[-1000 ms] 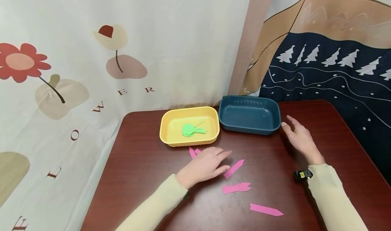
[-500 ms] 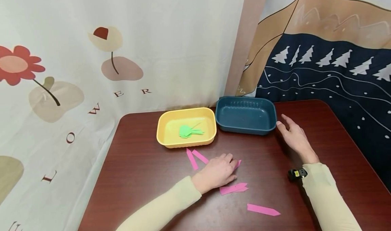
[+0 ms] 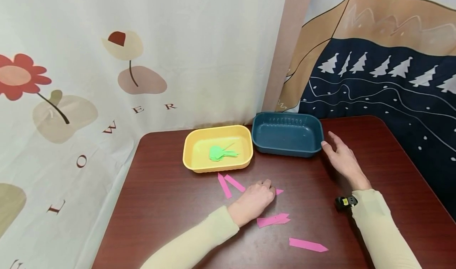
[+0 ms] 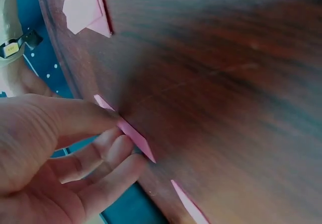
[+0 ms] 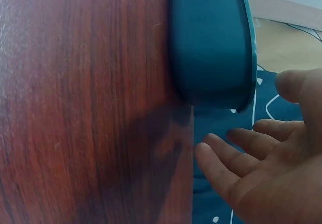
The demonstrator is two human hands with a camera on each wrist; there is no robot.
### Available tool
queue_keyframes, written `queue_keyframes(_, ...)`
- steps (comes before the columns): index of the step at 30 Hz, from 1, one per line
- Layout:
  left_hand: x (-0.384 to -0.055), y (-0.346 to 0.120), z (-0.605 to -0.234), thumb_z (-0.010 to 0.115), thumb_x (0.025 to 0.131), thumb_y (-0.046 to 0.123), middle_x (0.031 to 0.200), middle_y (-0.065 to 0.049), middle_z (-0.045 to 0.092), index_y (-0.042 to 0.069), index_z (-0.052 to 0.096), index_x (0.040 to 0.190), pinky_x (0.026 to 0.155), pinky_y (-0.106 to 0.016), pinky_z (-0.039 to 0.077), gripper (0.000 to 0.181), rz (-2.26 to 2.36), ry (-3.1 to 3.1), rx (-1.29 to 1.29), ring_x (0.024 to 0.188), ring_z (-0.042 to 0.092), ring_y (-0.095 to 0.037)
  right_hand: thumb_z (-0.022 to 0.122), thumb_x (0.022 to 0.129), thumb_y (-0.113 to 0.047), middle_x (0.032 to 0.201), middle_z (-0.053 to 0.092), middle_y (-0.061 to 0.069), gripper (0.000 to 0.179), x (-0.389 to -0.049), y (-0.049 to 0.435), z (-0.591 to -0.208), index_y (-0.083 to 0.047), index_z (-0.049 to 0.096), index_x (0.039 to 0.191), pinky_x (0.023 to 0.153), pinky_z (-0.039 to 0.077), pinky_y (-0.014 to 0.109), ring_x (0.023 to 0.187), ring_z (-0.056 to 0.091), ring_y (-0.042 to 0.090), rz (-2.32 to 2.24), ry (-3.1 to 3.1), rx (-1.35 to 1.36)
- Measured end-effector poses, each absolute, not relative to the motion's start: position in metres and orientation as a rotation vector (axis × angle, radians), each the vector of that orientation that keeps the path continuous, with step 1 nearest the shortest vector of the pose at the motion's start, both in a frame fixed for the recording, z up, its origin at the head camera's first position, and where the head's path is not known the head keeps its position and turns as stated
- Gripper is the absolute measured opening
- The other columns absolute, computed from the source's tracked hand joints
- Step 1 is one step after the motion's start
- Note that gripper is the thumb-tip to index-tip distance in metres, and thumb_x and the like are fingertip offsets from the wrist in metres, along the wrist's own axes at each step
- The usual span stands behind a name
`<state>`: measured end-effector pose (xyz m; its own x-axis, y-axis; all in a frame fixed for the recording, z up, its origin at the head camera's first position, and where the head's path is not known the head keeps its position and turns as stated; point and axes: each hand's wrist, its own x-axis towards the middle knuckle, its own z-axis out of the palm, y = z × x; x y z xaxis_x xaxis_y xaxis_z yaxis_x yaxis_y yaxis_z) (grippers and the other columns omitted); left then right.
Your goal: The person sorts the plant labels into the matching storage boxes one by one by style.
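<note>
Between the thumb and fingers of my left hand is a flat pink paper strip, pinched near its middle close over the table. Its pointed end sticks out to the right of the hand in the head view. Two more pink strips lie behind that hand, near the yellow tray. An overlapping pair of pink strips and a single pink strip are nearer the front. My right hand holds nothing, its fingers extended beside the right end of the blue tray.
A yellow tray stands at the back, with a small pile of green paper pieces inside. The blue tray is right beside it. Behind the dark red table hang a flower-print curtain and a navy tree-print cloth.
My left hand has moved slightly right and onto a pink strip, its fingers curling to pinch it; the strip has turned a little. My right hand has stayed beside the blue tray.
</note>
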<state>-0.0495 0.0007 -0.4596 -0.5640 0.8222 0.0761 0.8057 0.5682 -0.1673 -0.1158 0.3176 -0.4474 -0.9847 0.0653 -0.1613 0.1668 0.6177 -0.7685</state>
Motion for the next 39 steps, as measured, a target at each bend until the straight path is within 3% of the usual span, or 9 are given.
queue_keyframes(7,-0.054,0.004,-0.455,0.075,0.094,0.012,0.080,-0.001,0.064,0.012,0.072,0.095,0.062,-0.024,0.053,0.003,0.209,-2.678,-1.401,0.071,0.062,-0.014,0.035,0.111,-0.048,0.166,0.018,0.031,0.076,-0.117,0.314,-0.448,-0.001,0.011,0.165,0.112,0.023,0.074,0.149,0.023,0.054,-1.302,2.719,0.179)
queue_keyframes(15,-0.058,0.008,-0.447,0.072,0.096,0.014,0.083,0.000,0.067,0.013,0.070,0.098,0.068,-0.025,0.053,0.002,0.299,-2.697,-1.452,0.076,0.061,-0.014,0.034,0.112,-0.045,0.165,0.020,0.032,0.071,-0.117,0.314,-0.446,-0.001,0.015,0.165,0.111,0.023,0.075,0.147,0.025,0.056,-1.281,2.726,0.169)
queue_keyframes(22,-0.054,0.012,-0.443,0.070,0.098,0.016,0.083,0.001,0.064,0.015,0.067,0.093,0.066,-0.026,0.053,0.006,0.353,-2.799,-1.346,0.076,0.058,-0.014,0.033,0.112,-0.042,0.164,0.020,0.034,0.070,-0.119,0.316,-0.450,0.000,0.013,0.165,0.110,0.024,0.076,0.146,0.025,0.057,-1.271,2.715,0.181)
queue_keyframes(32,-0.058,-0.001,-0.442,0.074,0.096,0.013,0.095,-0.001,0.064,0.017,0.079,0.100,0.078,-0.028,0.053,0.008,0.181,-2.888,-1.401,0.088,0.058,-0.016,0.036,0.112,-0.043,0.162,0.025,0.035,0.072,-0.121,0.313,-0.450,0.002,0.014,0.164,0.110,0.026,0.075,0.145,0.030,0.057,-1.284,2.729,0.161)
queue_keyframes(39,-0.061,-0.016,-0.449,0.080,0.090,0.012,0.089,0.007,0.067,0.022,0.080,0.093,0.074,-0.026,0.048,0.011,-0.010,-2.843,-1.421,0.086,0.058,-0.015,0.036,0.111,-0.043,0.162,0.025,0.035,0.072,-0.122,0.310,-0.451,0.002,0.015,0.164,0.110,0.026,0.074,0.146,0.029,0.056,-1.289,2.725,0.156)
